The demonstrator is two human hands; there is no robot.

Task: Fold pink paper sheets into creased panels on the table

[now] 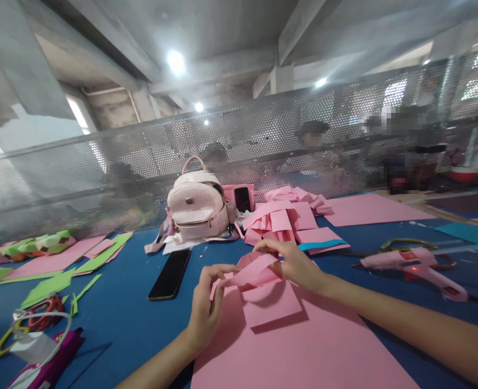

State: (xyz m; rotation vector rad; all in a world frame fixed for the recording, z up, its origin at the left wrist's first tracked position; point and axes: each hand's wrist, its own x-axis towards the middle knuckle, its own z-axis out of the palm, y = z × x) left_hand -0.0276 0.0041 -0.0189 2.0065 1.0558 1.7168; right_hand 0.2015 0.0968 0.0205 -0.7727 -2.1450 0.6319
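Observation:
My left hand (pixel 210 302) pinches one end of a curved pink paper strip (pixel 253 273) between thumb and fingers. The fingers of my right hand (pixel 298 265) are closed at the strip's other end, partly hidden behind the paper. Just below the strip is a folded pink paper piece (pixel 273 305), casting a shadow on the large pink sheet (pixel 299 351) under both hands. Beyond my right hand lies a heap of cut pink paper pieces (pixel 277 221). A pink glue gun (pixel 419 267) with a small red light lies on the table to the right.
The blue table (pixel 125 292) also bears a black phone (pixel 170 275), a pink backpack (pixel 198 208), and green paper pieces (pixel 50 286). A white charger (pixel 34 346) with cables is at the lower left. Behind runs a perforated metal screen (pixel 150 156), with people beyond it.

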